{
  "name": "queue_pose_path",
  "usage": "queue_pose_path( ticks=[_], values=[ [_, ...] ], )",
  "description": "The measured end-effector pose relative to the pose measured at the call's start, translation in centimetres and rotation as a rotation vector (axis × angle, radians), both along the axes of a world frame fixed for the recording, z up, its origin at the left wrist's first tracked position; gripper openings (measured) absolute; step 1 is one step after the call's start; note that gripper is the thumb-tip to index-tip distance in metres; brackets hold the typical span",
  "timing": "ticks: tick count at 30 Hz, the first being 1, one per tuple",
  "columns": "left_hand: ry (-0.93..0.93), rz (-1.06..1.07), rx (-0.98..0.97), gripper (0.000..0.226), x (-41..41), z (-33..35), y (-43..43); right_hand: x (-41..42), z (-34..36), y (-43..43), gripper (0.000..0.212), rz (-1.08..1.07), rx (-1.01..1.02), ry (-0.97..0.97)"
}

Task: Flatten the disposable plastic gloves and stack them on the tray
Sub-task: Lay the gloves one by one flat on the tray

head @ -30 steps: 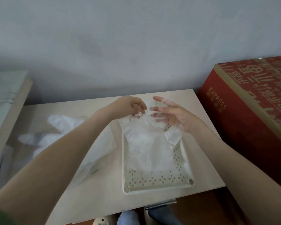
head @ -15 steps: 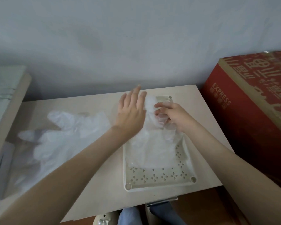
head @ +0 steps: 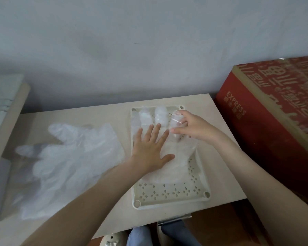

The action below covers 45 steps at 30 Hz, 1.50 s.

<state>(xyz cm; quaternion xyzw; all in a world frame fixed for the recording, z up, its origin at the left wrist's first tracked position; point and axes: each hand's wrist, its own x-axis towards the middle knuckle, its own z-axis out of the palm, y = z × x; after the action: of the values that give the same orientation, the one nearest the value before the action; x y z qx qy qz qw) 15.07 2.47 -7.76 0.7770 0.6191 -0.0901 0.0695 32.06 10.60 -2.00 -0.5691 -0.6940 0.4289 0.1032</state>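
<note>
Pressing flat, the left hand [head: 149,150] lies palm down with straight, spread fingers on the disposable plastic glove [head: 160,115], pinning its palm area to the perforated white tray [head: 171,203]. The right hand [head: 190,126] has its fingers curled and appears to pinch the outermost finger of that glove near the tray's far right corner, lifting the film slightly off the surface.

From the head view, the glove lies lengthwise in the tray with its fingers toward the wall and its cuff toward the person. Three of its fingers look smoothed out. The one being pinched is creased and raised. More loose gloves [head: 69,157] lie in a heap on the table [head: 78,114] to the left of the tray, not yet stacked. A red carton [head: 274,130] stands just beside the table on the right.

To do this step well, the flat hand should probably hold the palm area firmly while the pinching hand draws the crumpled finger straight out and lays it down. A gentle pull suits it, since film this thin likely clings, traps air and springs back. Wiping outward from the palm would push the air out.
</note>
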Motion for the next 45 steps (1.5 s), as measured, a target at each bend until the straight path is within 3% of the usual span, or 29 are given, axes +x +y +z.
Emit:
queue_pose_path(
  ticks=[3,6,12,18,22,25,28,31,34,37,41,45],
  values=[
    [0.01,0.018,-0.019,0.082,0.3,-0.1,0.3,1.2,0.1,-0.3,0.09,0.083,0.001,-0.098],
    [-0.012,0.039,-0.035,0.084,0.5,-0.4,0.5,2.0,0.4,-0.6,0.088,0.088,-0.012,-0.083],
    [-0.057,0.062,-0.033,0.085,0.6,-1.1,0.3,3.3,0.1,-0.7,0.061,0.005,0.062,-0.065],
    [-0.084,0.058,-0.012,0.085,0.4,-1.4,0.3,4.0,-0.8,-0.8,0.049,-0.011,0.118,-0.219],
    [-0.095,0.062,-0.011,0.085,0.5,-1.5,0.2,4.4,-1.2,-0.9,0.025,-0.096,0.071,-0.178],
    [-0.093,0.057,-0.013,0.085,0.5,-1.5,0.2,4.3,-1.3,-0.8,0.017,-0.146,0.161,-0.229],
    [-0.103,0.054,-0.012,0.086,0.5,-1.6,0.2,3.1,-1.5,-1.1,0.023,-0.15,0.489,-0.374],
    [-0.111,0.057,-0.006,0.085,0.6,-1.8,0.2,0.3,-2.5,-3.4,0.031,0.056,0.759,-0.343],
    [-0.056,0.046,0.005,0.076,0.8,-1.7,0.2,-2.5,-5.3,-6.2,0.042,0.315,0.648,-0.274],
    [-0.038,0.042,0.029,0.069,0.7,-1.9,0.1,-3.3,-6.9,-7.3,0.073,0.323,0.456,-0.355],
    [-0.11,0.076,0.013,0.076,0.6,-2.4,0.3,-2.3,-7.1,-6.4,0.064,0.168,0.384,-0.534],
    [-0.145,0.083,-0.028,0.077,0.7,-1.5,0.2,-2.3,-6.1,-5.9,0.065,0.145,0.469,-0.772]
  ],
)
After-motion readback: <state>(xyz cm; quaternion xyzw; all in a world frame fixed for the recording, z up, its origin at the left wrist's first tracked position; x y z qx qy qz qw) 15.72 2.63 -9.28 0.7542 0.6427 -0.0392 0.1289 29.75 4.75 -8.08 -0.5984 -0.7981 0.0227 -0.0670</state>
